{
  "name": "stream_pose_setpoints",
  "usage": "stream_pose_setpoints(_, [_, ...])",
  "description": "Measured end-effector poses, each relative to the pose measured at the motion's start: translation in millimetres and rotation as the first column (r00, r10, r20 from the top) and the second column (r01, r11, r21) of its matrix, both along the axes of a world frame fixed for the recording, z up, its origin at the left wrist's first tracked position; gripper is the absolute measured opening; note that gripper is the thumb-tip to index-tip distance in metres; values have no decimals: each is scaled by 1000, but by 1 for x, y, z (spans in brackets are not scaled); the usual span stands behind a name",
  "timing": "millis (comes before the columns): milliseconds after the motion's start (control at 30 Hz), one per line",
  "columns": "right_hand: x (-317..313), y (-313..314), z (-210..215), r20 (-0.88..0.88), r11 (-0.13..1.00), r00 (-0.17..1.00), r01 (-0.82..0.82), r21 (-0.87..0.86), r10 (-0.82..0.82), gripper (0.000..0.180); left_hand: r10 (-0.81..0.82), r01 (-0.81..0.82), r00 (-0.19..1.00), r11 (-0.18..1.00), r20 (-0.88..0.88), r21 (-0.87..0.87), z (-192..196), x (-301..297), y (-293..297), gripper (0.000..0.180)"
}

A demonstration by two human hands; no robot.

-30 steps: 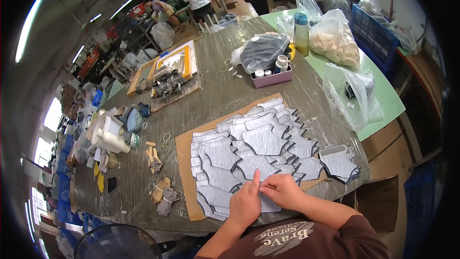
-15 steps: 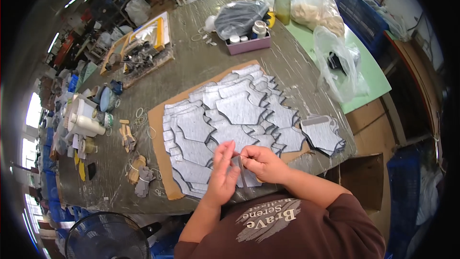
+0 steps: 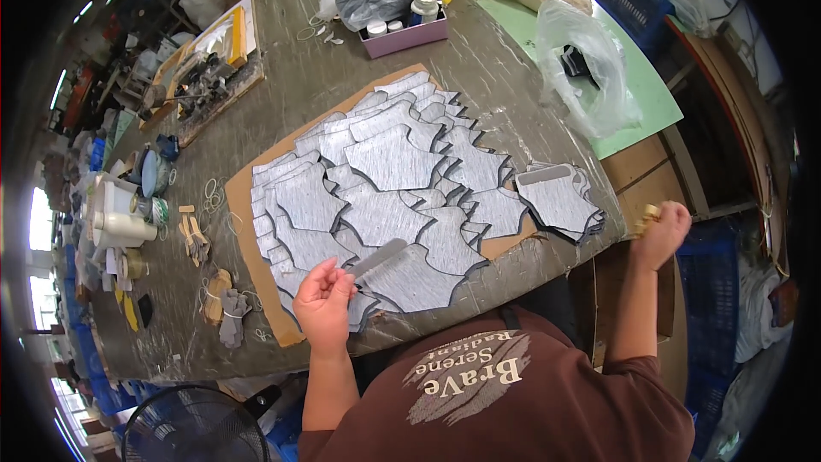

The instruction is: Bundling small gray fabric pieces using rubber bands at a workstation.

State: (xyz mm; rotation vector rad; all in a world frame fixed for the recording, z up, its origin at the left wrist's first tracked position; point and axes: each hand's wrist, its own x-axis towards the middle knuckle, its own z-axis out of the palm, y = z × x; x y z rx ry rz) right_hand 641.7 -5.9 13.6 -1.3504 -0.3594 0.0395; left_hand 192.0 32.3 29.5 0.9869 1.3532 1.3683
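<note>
My left hand (image 3: 325, 298) is closed in a pinch on one end of a narrow grey strip (image 3: 381, 260). The strip lies over the upper edge of a light grey, jagged-edged cut piece (image 3: 416, 282) near the table's front; whether it is stuck down cannot be told. Off the table's right edge, my right hand (image 3: 663, 235) is closed around a crumpled yellowish strip (image 3: 647, 219). Many similar dark-edged grey pieces (image 3: 385, 214) overlap on a brown cardboard sheet (image 3: 248, 231). To their right sits a small stack of pieces (image 3: 560, 204) with a grey strip along the top one.
A cardboard box (image 3: 671, 308) stands below the right table edge. Bundled strips (image 3: 231, 316) and loose rubber bands lie at left. A purple box (image 3: 406, 38) with jars and a clear plastic bag (image 3: 590, 77) are farther back. A black fan (image 3: 195, 428) stands at lower left.
My hands have moved apart. The right hand has swung right, past the table edge, with the yellowish strip; the left has shifted left, pinching the grey strip. The view has shifted.
</note>
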Motion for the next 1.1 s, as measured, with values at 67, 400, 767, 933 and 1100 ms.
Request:
stream_pose_setpoints(67, [75,-45,-45,318,929,895,359,-95,-313,15,-31,31,1000,999,-2,-41,-2,3,-3,10])
stream_pose_setpoints(400, [155,-175,-200,174,340,981,191,-921,-83,29,-208,152,959,950,-190,-272,-10,4,3,4])
stream_pose_setpoints(767, [-98,23,31,791,887,417,-322,-331,447,21,-212,134,946,944,-245,-301,-8,3,4,8])
stream_pose_setpoints(933, [-198,23,9,563,315,-296,-591,-743,772,39,-235,163,943,943,-234,-289,-14,5,7,7])
stream_pose_setpoints(1100, [-225,24,-8,422,201,-411,-481,-853,808,47,-247,181,936,949,-251,-260,-16,6,6,7])
